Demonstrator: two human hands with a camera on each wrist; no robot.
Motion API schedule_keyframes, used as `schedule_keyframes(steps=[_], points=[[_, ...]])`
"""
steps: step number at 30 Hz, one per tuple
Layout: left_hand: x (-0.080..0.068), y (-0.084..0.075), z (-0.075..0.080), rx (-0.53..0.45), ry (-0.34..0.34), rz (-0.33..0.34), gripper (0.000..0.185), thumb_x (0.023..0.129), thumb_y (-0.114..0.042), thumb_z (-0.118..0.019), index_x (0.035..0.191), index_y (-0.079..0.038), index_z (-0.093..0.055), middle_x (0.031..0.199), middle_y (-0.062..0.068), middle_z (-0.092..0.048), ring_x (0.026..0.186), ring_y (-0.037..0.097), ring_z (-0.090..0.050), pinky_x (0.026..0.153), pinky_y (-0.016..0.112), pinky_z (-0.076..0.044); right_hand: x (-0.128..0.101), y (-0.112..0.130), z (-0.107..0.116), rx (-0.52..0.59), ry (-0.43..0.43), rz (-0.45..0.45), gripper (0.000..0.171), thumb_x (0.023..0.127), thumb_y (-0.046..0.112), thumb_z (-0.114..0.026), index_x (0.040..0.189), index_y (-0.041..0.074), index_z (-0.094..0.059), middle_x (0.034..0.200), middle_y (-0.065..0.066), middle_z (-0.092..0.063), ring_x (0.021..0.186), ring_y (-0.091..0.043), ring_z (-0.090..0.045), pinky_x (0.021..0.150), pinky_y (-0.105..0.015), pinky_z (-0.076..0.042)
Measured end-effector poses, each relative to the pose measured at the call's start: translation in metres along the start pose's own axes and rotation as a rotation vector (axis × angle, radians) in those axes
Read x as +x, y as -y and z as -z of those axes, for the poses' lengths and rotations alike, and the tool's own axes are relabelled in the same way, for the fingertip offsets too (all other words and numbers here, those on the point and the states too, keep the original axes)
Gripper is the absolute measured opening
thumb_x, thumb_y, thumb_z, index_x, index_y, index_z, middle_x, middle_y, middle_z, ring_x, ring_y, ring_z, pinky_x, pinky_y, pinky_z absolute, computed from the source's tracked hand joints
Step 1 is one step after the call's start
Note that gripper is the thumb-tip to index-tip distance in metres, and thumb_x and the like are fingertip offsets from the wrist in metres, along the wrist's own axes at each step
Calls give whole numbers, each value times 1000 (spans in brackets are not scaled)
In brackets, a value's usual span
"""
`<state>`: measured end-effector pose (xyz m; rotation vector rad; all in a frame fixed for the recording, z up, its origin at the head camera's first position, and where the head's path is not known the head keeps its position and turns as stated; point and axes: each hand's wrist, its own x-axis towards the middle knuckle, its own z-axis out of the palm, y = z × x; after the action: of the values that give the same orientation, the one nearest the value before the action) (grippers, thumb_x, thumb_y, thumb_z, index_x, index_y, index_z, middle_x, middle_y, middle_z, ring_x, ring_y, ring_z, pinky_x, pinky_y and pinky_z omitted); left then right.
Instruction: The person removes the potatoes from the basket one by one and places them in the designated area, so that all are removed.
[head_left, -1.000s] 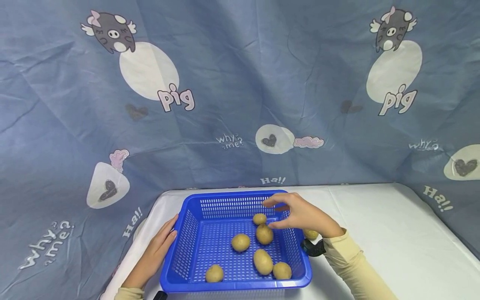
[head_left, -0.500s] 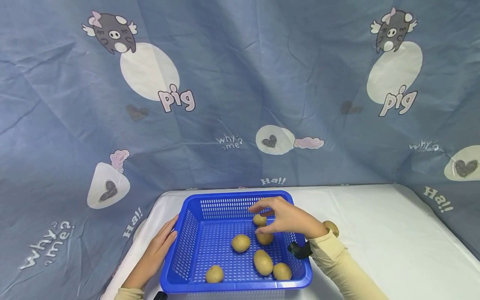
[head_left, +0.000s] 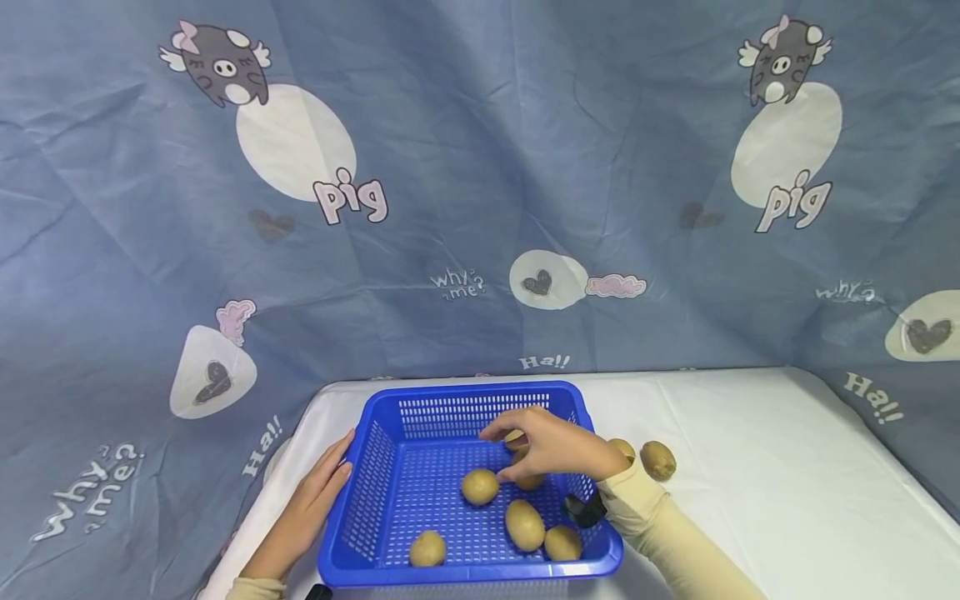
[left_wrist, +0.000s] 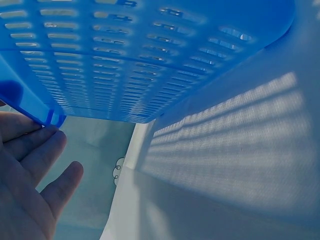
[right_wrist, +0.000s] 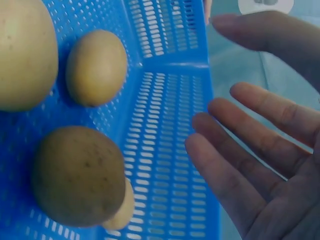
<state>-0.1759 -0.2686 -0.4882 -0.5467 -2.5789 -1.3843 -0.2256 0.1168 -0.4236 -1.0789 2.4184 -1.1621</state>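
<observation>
A creased grey-blue cloth is hung as a backdrop behind and to both sides of the worktop. It is printed with winged cartoon pigs, white ovals, dark hearts, pink clouds and the words "pig", "why me?" and "Ha!!". The worktop is covered with a plain white sheet, in which a seam is seen running front to back. The scene is lit evenly and softly, with only faint shadows.

Right hand hides part of two potatoes; left forearm cut off by bottom edge
</observation>
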Motion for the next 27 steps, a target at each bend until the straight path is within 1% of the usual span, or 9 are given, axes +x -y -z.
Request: schedule_keyframes(steps=[1,4,7,11,16,20,23,27], points=[[0,-1,0,2,0,1,50,113,-22,-40,161,-10,-36,163,21,-39,143,-12,-29,108,-5,-20,1,-1,0,-8,7,4,49,82,12,-87,128,6,-69,129,-9,-71,123,-33,-66,101,-39,-59],[-1,-2,1,1,3,5,50,113,-22,-40,161,-10,-36,163,21,-39,141,-17,-27,107,-5,-20,4,-2,-2,-27,35,4,48,83,12,-86,128,5,-69,129,-14,-71,122,-34,-66,101,-38,-59],[-1,-2,0,-2,-3,-9,49,113,-21,-40,161,-9,-36,163,22,-39,139,-21,-26,107,-5,-20,6,-2,-4,-50,65,-7,48,84,13,-86,129,6,-69,130,-15,-71,122,-32,-66,100,-36,-60],[-1,-2,0,-10,-5,-25,49,113,-18,-40,161,-8,-36,162,24,-39,138,-24,-26,107,-5,-20,9,-3,-7,-92,96,-12,50,84,16,-87,129,4,-69,130,-15,-71,120,-31,-68,98,-34,-60],[-2,-2,1,-7,-7,-21,49,113,-19,-40,161,-8,-36,162,24,-40,137,-25,-26,106,-6,-20,16,-6,-13,-157,109,11,51,83,17,-88,128,2,-69,129,-14,-72,116,-30,-70,98,-33,-60],[-3,-1,1,-18,0,-21,49,113,-18,-40,161,-8,-36,162,24,-39,137,-25,-26,107,-5,-20,25,-7,-17,-205,118,22,50,83,18,-88,127,3,-70,128,-11,-73,116,-26,-71,100,-33,-59],[-2,-1,0,-26,12,-18,50,113,-19,-39,161,-9,-35,163,24,-38,138,-25,-26,107,-5,-20,30,-5,-21,-219,137,13,50,82,18,-88,126,5,-71,128,-9,-74,115,-22,-71,100,-30,-58],[0,-1,1,-15,9,-12,50,113,-20,-39,161,-11,-35,164,22,-38,137,-25,-25,107,-5,-20,34,-2,-24,-239,162,5,49,81,18,-89,125,5,-72,127,-7,-74,114,-19,-71,99,-26,-58]])
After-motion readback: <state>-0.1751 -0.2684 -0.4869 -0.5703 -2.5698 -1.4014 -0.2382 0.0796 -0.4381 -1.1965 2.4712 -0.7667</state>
